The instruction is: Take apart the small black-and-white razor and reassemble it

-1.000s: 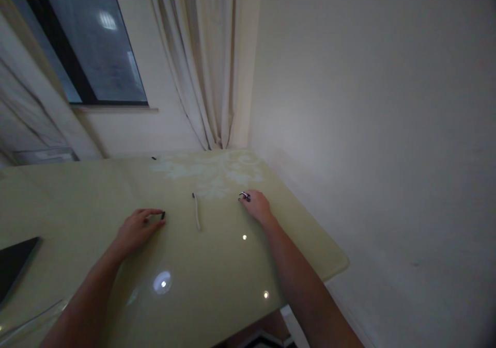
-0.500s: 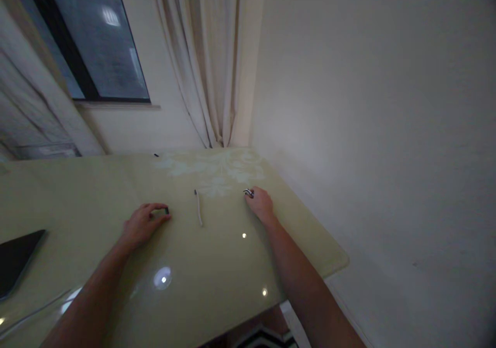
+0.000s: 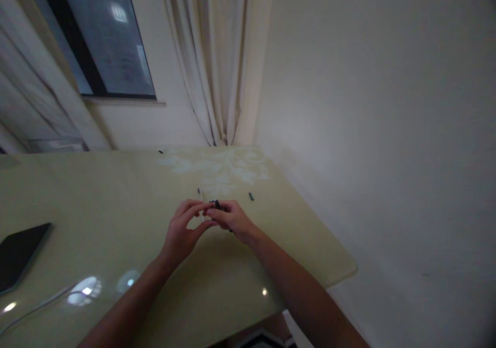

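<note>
My left hand (image 3: 184, 229) and my right hand (image 3: 234, 220) meet above the middle of the table. My right fingers are closed around a small black-and-silver object (image 3: 215, 203), mostly hidden by the fingers; its kind is unclear. The left thumb and fingertips close in against it from the other side, and what they pinch is hidden. Behind the fingers lies a thin white cable-like strip (image 3: 200, 195) with a dark tip, partly covered. Beyond my right hand, a short dark piece (image 3: 251, 196) rests on the table.
The glossy pale-yellow table (image 3: 302, 250) meets the wall at the right. A dark flat tablet-like device (image 3: 23, 252) lies at the left, near a white cable (image 3: 39, 306). Another tiny dark piece (image 3: 160, 152) sits by the far edge, below the curtain (image 3: 217, 69).
Both hands have come together at the middle, the left moving right with its small dark piece, the right moving left with the black-and-silver object. A short dark piece now shows where the right hand was.
</note>
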### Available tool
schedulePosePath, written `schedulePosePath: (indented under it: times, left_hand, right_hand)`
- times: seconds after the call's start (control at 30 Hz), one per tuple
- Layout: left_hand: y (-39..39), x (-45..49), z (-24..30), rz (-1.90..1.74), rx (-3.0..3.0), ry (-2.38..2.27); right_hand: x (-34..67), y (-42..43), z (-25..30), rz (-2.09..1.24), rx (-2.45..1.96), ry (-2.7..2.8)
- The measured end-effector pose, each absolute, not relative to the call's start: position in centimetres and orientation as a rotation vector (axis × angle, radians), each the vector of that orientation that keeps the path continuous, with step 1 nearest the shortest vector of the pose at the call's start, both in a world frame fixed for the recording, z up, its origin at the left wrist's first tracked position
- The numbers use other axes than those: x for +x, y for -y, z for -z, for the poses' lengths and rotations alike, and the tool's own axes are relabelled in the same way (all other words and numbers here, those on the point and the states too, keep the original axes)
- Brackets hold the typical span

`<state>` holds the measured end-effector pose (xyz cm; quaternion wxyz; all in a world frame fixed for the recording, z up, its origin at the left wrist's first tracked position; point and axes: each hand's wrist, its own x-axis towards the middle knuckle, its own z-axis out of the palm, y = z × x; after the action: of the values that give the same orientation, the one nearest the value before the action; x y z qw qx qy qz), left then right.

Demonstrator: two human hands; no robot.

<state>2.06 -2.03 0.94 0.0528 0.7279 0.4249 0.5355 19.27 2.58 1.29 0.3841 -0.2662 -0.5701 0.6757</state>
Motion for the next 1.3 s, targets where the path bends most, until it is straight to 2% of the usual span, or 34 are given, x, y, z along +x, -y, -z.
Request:
schedulePosePath:
  times: [0.2,0.53,0.6,0.77,0.87,1.07,1.3]
  left_hand:
    - [2.0,2.1,-1.1,-1.686,2.177,-1.295]
    - [2.2,2.0,-1.7,-1.599,2.121,-1.223]
    - [2.2,2.0,-1.9,-1.565,2.001,-1.225]
    - [1.7,2.2,-1.8,-1.357,1.324,-1.198]
    - [1.5,2.3,-1.3,-1.211,0.985,-1.058]
    - [1.8,2.0,-1.0,-1.122,0.863,-0.905]
    - [1.6,1.9,-1.2,-1.303,1.143,-1.073]
  right_hand:
    - [20.0,-2.9,-1.3,-1.872,-0.564,1.348]
    - [20.0,-3.0,-0.7,-1.843,-0.595,1.354]
    - [20.0,-3.0,-0.7,-1.699,-0.645,1.433]
    - [20.0,-2.5,-1.2,-0.831,-0.655,1.812]
    - [20.3,-2.1,-1.0,-0.556,-0.569,1.936]
    - [20.9,-2.2,-0.1,-0.376,-0.585,2.039]
    - [20.6,-1.7,-1.6,-0.581,-0.651,1.878]
